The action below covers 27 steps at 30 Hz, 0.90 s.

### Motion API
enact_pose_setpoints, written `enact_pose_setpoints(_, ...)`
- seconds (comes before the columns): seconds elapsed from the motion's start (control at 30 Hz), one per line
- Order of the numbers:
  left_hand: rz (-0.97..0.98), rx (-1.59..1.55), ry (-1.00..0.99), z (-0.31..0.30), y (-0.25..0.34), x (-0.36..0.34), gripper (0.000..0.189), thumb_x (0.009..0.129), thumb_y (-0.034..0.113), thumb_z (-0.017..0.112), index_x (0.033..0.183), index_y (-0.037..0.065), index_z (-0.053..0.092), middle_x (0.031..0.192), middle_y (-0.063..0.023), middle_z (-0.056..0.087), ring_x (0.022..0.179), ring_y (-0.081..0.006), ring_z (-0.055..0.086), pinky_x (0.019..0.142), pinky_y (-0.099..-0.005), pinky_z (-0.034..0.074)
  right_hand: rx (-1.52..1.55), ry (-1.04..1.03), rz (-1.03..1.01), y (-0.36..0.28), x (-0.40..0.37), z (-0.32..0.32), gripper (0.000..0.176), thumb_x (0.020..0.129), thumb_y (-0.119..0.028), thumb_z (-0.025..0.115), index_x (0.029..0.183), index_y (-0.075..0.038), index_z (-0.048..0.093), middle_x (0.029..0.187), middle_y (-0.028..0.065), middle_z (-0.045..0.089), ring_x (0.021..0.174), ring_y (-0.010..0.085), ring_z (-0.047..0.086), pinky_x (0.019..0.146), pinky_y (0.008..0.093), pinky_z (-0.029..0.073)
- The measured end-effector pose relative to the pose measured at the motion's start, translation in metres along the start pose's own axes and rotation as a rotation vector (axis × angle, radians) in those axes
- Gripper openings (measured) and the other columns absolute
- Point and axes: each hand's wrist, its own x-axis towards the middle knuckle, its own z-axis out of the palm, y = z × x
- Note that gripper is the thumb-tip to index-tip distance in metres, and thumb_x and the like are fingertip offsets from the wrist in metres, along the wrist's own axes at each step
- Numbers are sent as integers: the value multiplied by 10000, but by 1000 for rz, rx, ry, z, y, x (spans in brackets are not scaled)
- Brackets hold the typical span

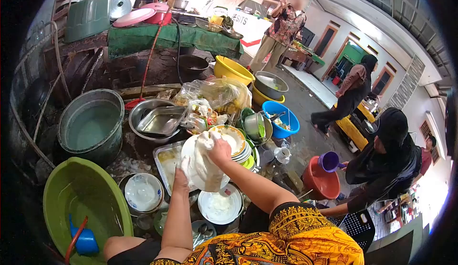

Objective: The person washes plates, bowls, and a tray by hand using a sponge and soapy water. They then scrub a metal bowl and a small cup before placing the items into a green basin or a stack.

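Note:
My left hand [181,180] grips the near left edge of a white plate [190,161], which is tilted up in front of me. My right hand [220,151] is closed on a pale, foamy cloth [208,170] that lies against the plate's face. Just beyond, a stack of dirty plates [233,140] stands beside my right hand. Under the held plate is a metal tray [164,157] with suds on it. A white basin [217,208] with foamy liquid sits below my hands, and a flowered bowl [143,192] is to the left.
A green tub [59,193] with a blue dipper [83,239] stands at left, behind it a bucket of water [90,127]. Metal pans [160,119], a plastic bag of scraps [210,96] and a blue basin [281,115] lie ahead. At right a person [381,155] holds a purple dipper [329,162] over a red bucket [320,181].

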Motion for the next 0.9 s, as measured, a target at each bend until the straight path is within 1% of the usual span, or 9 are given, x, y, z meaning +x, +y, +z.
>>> enact_pose_setpoints(0.07,-75,150,-9,-9,3,5,454,807,305,502,1188,70,422,1113,-58,494,1027,-182,476,875,-323,383,-26,235,-257,6,0,13,544,598,-194,676,1106,-96,505,1128,225,450,975,370,482,835,395,399)
enact_pose_setpoints(0.17,-35,187,-1,13,5,-8,426,830,373,440,1135,75,458,1041,-63,531,968,-186,507,806,-320,430,-2,-31,-544,-4,-18,18,508,597,-153,661,1081,-93,519,1062,218,485,951,388,480,839,405,395)
enact_pose_setpoints(0.3,-5,235,-57,5,2,-7,403,841,364,425,1125,80,465,1049,-39,526,922,-161,523,776,-303,443,-63,-232,-557,-24,-29,6,472,634,-95,624,1092,-87,515,1092,194,490,994,311,492,849,362,394)
enact_pose_setpoints(0.37,-38,182,-95,5,7,-11,408,825,303,489,1153,62,454,1074,-31,513,954,-138,507,802,-269,424,451,100,-673,-13,-13,12,313,735,-90,555,1048,-109,554,973,175,557,885,265,546,766,322,429)
enact_pose_setpoints(0.5,-40,372,-65,28,18,-15,273,793,186,534,1018,35,561,936,-12,573,806,-113,555,712,-252,455,196,28,-32,1,11,-10,276,742,-32,497,1008,-51,566,902,133,597,775,213,578,699,306,454)
enact_pose_setpoints(0.7,-29,369,158,9,5,-16,431,784,135,541,1190,72,411,1077,-40,498,947,-132,501,789,-271,430,-122,139,-884,-7,-25,37,392,610,-123,625,990,-50,567,844,190,582,805,312,563,721,364,448)
enact_pose_setpoints(0.8,-46,357,39,-27,-11,-9,456,789,129,546,1211,98,374,1122,-59,471,986,-152,485,807,-297,430,120,-156,-685,-2,-4,32,416,692,-106,574,1094,-34,496,1047,164,529,960,223,524,831,315,403)
enact_pose_setpoints(0.83,-4,332,-78,-32,-13,-10,410,804,147,533,1189,97,399,1122,-55,477,990,-155,487,810,-298,431,617,-162,-433,38,36,73,350,725,-119,574,1064,-45,528,988,110,565,927,171,530,820,305,405)
enact_pose_setpoints(0.9,-94,282,-150,-6,5,-13,351,791,91,528,1132,55,458,1045,-62,527,920,-164,533,772,-290,455,356,6,-213,13,18,12,297,754,-171,567,1011,-22,553,912,77,589,873,146,544,778,309,423)
